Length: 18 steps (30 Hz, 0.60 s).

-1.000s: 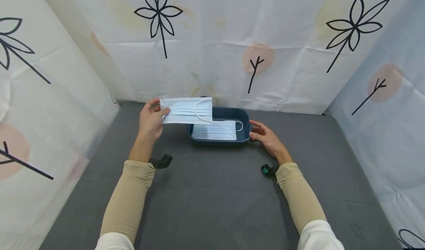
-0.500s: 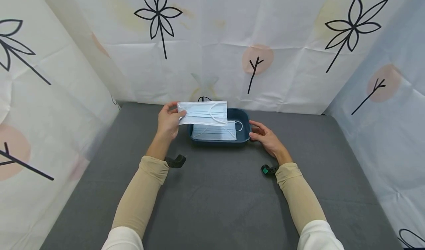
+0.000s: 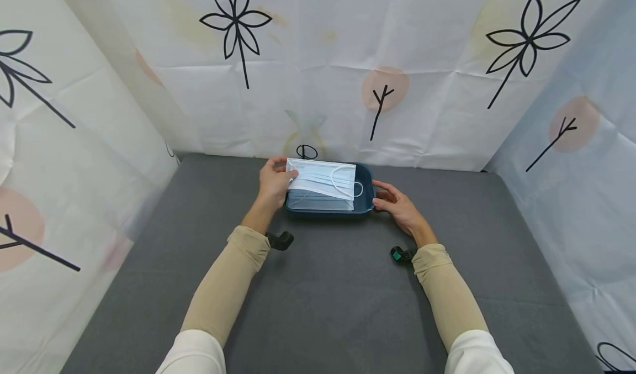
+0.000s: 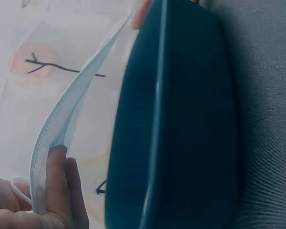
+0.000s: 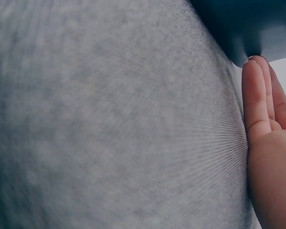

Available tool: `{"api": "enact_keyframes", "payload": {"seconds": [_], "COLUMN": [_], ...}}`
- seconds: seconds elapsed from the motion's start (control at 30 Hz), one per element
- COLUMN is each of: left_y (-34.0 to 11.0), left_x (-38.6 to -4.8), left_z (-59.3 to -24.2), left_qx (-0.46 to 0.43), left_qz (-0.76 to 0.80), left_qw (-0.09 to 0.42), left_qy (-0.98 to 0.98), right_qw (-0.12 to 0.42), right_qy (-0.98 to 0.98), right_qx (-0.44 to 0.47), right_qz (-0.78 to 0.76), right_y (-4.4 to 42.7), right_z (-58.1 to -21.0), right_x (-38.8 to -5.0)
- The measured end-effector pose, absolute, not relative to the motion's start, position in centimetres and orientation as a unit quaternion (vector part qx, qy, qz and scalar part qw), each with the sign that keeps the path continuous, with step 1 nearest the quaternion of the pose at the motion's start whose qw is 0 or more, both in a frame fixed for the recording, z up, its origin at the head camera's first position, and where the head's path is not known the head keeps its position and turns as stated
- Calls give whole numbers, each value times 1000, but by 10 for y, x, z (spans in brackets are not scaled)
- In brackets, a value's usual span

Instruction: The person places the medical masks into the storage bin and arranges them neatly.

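My left hand (image 3: pixel 273 185) pinches the left end of a light blue pleated face mask (image 3: pixel 320 175), thumb on top. The mask is held over a dark blue rectangular bin (image 3: pixel 366 175). In the left wrist view this mask (image 4: pixel 62 109) bends slightly and stands above the rim of the bin (image 4: pixel 195 124). A second face mask (image 3: pixel 323 201) lies inside, partly covered by the held one, with an ear loop showing at its right. My right hand (image 3: pixel 401 207) touches the bin's right end; in the right wrist view its fingers (image 5: pixel 255 90) are nearly straight against the wall.
A grey cloth-covered table (image 3: pixel 338 296) extends around the bin. White patterned curtains (image 3: pixel 437 87) hang behind and at both sides, close to the bin's back. Each wrist wears a black strap mount (image 3: pixel 280 241).
My left hand has carried the mask rightward and lower, from the bin's left side to over the second mask. The right hand and bin have stayed in place.
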<state>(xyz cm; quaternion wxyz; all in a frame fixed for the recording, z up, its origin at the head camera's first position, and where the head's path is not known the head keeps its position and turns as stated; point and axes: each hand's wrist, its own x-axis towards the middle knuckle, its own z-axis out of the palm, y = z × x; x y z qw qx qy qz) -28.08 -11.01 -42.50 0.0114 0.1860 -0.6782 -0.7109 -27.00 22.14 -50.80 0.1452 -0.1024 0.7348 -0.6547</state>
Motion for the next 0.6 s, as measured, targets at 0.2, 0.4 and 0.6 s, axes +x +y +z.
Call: {"api": "enact_keyframes", "payload": {"seconds": [0.2, 0.4, 0.6], "left_y": [-104, -102, -100], "left_x": [-282, -281, -279], "left_z": [-429, -433, -436], "left_qx": [186, 188, 187], "left_qz": [-677, -651, -643], "left_qw": [11, 0, -5], "left_qy": [-712, -735, -743], "right_qw": [148, 148, 148], "right_qy": [742, 741, 741], "right_qx": [-103, -106, -108], "right_qz": [-646, -646, -646], "right_y": [221, 220, 221], "right_z": [-507, -508, -507], "right_x": [-270, -270, -269]}}
